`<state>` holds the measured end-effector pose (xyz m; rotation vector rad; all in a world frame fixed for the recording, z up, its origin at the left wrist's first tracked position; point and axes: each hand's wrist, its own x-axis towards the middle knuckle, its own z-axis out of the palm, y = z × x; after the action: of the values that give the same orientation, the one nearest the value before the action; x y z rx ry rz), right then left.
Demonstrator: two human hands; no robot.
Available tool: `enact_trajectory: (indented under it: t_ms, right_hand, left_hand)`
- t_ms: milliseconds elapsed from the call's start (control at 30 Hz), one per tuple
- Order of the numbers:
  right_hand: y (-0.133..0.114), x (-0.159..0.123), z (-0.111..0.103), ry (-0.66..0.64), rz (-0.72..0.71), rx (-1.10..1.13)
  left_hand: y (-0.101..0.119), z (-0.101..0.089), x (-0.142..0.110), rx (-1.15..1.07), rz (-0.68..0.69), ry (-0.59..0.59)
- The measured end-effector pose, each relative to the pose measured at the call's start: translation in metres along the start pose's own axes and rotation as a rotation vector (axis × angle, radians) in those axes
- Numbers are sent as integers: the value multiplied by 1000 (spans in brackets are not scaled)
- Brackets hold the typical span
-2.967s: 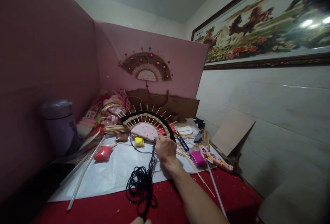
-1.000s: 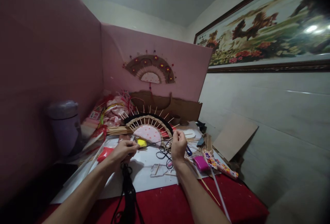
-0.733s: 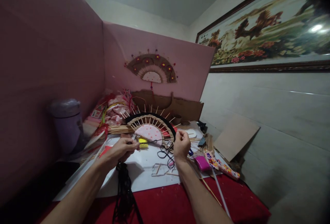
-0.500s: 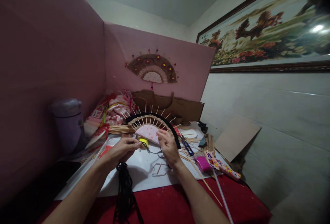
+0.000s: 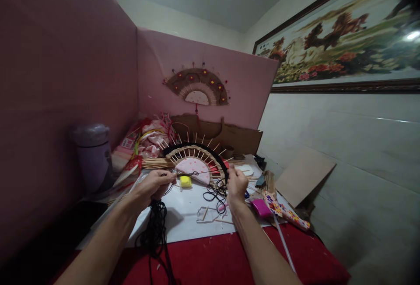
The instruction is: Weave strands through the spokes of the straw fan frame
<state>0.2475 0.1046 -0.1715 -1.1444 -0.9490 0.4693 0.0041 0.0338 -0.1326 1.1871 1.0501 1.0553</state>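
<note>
Between my two hands a length of black cord is stretched in front of the fan. My left hand is closed on the cord, and a bundle of the same black cord hangs below it over the table's front edge. My right hand pinches the cord near the fan's right end; loose black loops lie beside it. The half-round fan stands on the white sheet, with thin sticks poking out past a woven black and tan band and a pink dotted base. A yellow packet lies before it.
Left stand a lilac canister and a heap of pink cloth. At right lie a magenta packet and a flowered strip. A finished fan hangs on the pink board. Red cloth covers the front.
My right hand has moved right, away from the fan's pink base to its right end, pulling the cord taut. My left hand stays closed at nearly the same place. The view has shifted slightly.
</note>
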Motion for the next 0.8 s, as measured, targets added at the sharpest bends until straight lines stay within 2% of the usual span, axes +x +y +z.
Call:
enact_trajectory:
  t_ms: [67, 133, 200, 300, 333, 400, 467, 533, 633, 700, 767, 800]
  right_hand:
    - [0, 7, -6, 159, 32, -54]
    - [-3, 6, -8, 146, -8, -125]
    - [-7, -1, -5, -64, -104, -182]
    - [-11, -20, 3, -603, -197, -183]
    - [-13, -25, 5, -711, -243, -213]
    - [-17, -34, 6, -740, -372, -248]
    - [-23, -39, 5, -719, -397, -167]
    - [-31, -44, 5, -803, -254, 3]
    - [-41, -57, 6, -1067, 69, 221]
    - [-42, -66, 9, -1239, 209, 249]
    - [-40, -70, 12, -1258, 239, 208]
    - [-38, -69, 13, -1190, 229, 196]
  left_hand:
    - [1, -2, -1, -7, 15, 2]
    - [3, -3, -3, -13, 18, -4]
    - [5, -3, -5, -26, 18, -18]
    - [8, -2, -9, -73, 32, -46]
    - [9, -2, -10, -92, 38, -57]
    - [11, -1, -12, -122, 40, -75]
    - [11, 0, -12, -136, 40, -88]
    - [10, 1, -13, -143, 49, -103]
    - [9, 4, -13, -147, 62, -150]
    - [8, 5, -14, -151, 66, -167]
    - [8, 5, -14, -153, 67, -161]
    - [8, 5, -14, -155, 68, -152]
